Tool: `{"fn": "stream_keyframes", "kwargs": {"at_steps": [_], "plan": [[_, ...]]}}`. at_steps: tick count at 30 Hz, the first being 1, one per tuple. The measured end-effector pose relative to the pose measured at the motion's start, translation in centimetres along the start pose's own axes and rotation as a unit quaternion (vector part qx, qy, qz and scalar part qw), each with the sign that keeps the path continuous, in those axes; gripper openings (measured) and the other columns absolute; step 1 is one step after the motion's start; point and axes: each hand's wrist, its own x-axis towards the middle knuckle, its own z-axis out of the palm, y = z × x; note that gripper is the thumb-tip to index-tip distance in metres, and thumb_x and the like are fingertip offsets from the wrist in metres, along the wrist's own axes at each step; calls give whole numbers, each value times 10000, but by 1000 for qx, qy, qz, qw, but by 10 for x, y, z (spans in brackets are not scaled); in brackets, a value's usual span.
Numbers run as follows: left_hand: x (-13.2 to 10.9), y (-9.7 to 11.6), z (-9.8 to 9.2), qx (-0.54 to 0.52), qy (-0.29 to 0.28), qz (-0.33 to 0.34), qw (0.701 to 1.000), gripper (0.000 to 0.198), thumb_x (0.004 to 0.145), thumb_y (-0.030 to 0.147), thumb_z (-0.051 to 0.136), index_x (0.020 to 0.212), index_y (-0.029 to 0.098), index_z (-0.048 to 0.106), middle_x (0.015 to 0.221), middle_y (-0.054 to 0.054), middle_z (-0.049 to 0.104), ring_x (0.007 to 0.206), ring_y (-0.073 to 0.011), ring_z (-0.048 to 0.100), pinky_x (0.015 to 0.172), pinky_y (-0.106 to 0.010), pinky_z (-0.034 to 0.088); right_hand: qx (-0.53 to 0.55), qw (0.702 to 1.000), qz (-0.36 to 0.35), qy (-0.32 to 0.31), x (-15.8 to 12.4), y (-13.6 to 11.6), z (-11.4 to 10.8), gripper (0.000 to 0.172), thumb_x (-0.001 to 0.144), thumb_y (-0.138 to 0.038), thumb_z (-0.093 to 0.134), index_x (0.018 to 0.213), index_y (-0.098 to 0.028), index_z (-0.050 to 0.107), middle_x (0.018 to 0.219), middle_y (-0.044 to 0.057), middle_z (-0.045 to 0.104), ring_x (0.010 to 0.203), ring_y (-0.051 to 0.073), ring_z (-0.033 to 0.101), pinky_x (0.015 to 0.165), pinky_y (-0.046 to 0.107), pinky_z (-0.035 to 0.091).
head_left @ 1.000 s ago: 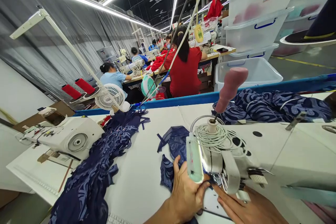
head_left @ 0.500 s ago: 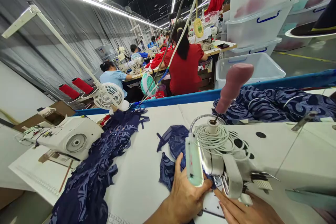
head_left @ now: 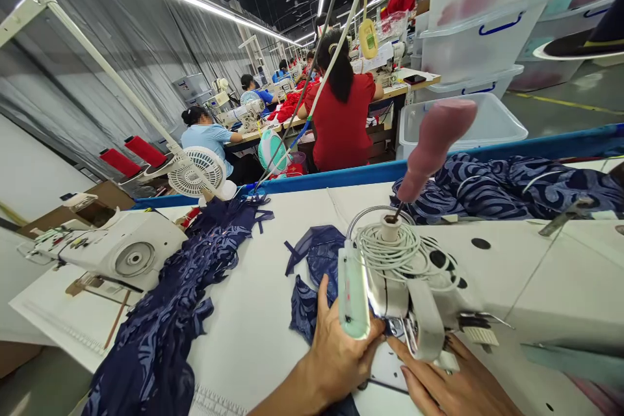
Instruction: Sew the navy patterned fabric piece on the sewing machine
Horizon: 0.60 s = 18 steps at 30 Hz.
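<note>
A navy patterned fabric piece (head_left: 324, 260) lies left of the white sewing machine head (head_left: 392, 299), one end running under it to the presser foot (head_left: 396, 327). My left hand (head_left: 341, 348) is closed on this cloth beside the foot, one finger pointing up along it; the lamp partly covers the hand. My right hand (head_left: 443, 377) rests flat on the machine bed, fingers stretched out and fingertips close to the foot. Part of it is behind the machine head. More navy cloth hangs below my left wrist.
A long heap of navy pieces (head_left: 160, 312) lies left, beside a second sewing machine (head_left: 121, 250). A pink-handled screwdriver (head_left: 431, 149) stands upright in the machine top, above coiled cable (head_left: 390, 250). Patterned bundles (head_left: 507, 185) lie behind. Co-workers sit beyond the blue edge (head_left: 341, 175).
The view has shifted slightly, so the scene sits a little further left and higher. Both hands stay by the presser foot; the cloth has hardly moved.
</note>
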Motion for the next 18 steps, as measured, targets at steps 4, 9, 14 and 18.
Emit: {"fn": "stream_keyframes", "kwargs": {"at_steps": [4,9,14,18], "plan": [[2,2,0,-54,-33,-70,996,110,887,230,599,949,229,689,965,-68,671,1013,-252,597,1055,-582,433,19,1000,0,21,9,3,-7,351,851,-6,390,844,-231,659,1029,44,743,863,196,671,940,442,394],[6,3,-3,-77,-65,-128,987,134,912,243,566,977,248,683,968,-53,667,1027,-249,570,1058,-539,431,34,999,-3,25,17,1,-13,371,931,-46,359,789,-238,644,987,38,753,801,187,661,882,427,387],[7,5,-6,-86,-74,-149,982,82,900,224,597,947,231,664,942,-40,648,974,-234,581,1020,-502,462,19,999,-8,45,18,4,-15,423,922,-15,324,844,-240,673,1016,39,751,697,172,621,916,457,369],[7,4,-4,-93,-70,-157,981,58,888,224,638,938,220,668,934,-42,645,961,-231,586,1000,-492,475,18,999,-22,19,21,13,-12,383,920,-48,351,877,-241,679,956,35,751,702,182,634,832,424,388]]}}
